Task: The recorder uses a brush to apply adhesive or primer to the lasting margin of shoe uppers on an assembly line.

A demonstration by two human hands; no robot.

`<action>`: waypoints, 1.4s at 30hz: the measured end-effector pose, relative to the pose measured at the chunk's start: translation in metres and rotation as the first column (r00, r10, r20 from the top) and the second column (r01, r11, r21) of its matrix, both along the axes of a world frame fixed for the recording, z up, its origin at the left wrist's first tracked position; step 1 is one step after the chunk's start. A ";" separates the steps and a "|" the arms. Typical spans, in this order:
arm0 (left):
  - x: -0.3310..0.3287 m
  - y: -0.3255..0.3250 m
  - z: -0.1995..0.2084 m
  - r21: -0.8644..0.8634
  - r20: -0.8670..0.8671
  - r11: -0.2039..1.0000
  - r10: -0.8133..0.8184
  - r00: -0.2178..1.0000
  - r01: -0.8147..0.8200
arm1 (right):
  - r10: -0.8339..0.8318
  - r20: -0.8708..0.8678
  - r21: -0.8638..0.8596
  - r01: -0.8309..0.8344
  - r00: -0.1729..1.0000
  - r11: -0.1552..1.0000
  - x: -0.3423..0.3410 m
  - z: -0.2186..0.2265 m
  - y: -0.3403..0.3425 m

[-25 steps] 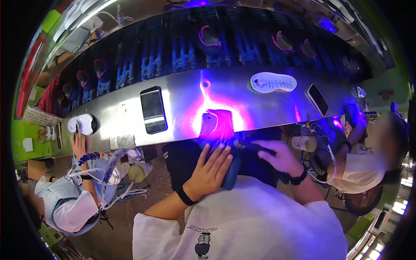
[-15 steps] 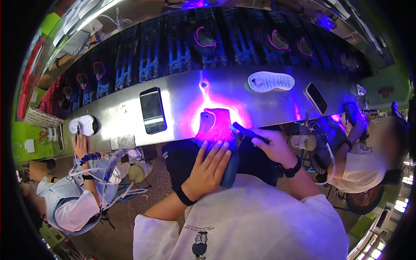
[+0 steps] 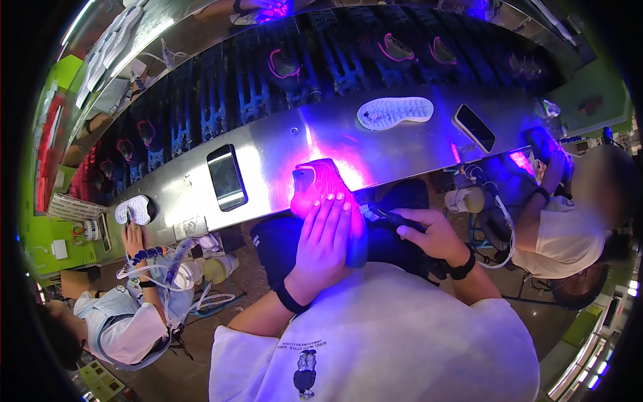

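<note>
A shoe upper, lit bright pink under violet light, leans on the front edge of the metal bench. My left hand holds it from above, fingers extended and close together over the upper; the thumb is hidden. Past those fingers a smooth dark blue part of the same piece shows. Just to its right, my right hand is closed round a dark-handled brush. Its pale bristle end points left toward the shoe, seemingly a little apart from it.
A white shoe sole and two phones, one left and one right, lie on the bench. Beyond runs a dark conveyor carrying several pink-edged shoe pieces. Co-workers sit at left and right, the left one touching another sole.
The brush and my right hand have drawn back from the shoe, lower and to the right. My left hand stays on the upper. The whole view has shifted slightly.
</note>
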State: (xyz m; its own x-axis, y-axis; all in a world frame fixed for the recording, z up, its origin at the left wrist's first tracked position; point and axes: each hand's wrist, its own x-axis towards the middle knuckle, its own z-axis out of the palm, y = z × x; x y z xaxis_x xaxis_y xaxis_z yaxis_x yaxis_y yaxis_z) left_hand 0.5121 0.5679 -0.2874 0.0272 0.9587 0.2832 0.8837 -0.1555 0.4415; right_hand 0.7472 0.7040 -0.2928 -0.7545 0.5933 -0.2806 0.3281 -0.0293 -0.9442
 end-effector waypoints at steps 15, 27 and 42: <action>0.025 0.055 0.023 -0.017 -0.111 0.990 0.136 0.985 -0.139 | -0.166 -0.104 -0.248 0.136 0.981 0.959 0.035 0.005 -0.014; 0.024 0.105 0.028 0.021 -0.103 0.981 0.193 0.976 -0.192 | -0.317 0.041 0.332 0.286 0.948 0.899 0.031 0.046 -0.002; -0.051 0.139 0.040 -0.203 0.124 0.961 0.216 0.969 -0.188 | -0.144 0.067 0.609 0.074 0.987 0.789 -0.042 0.058 0.079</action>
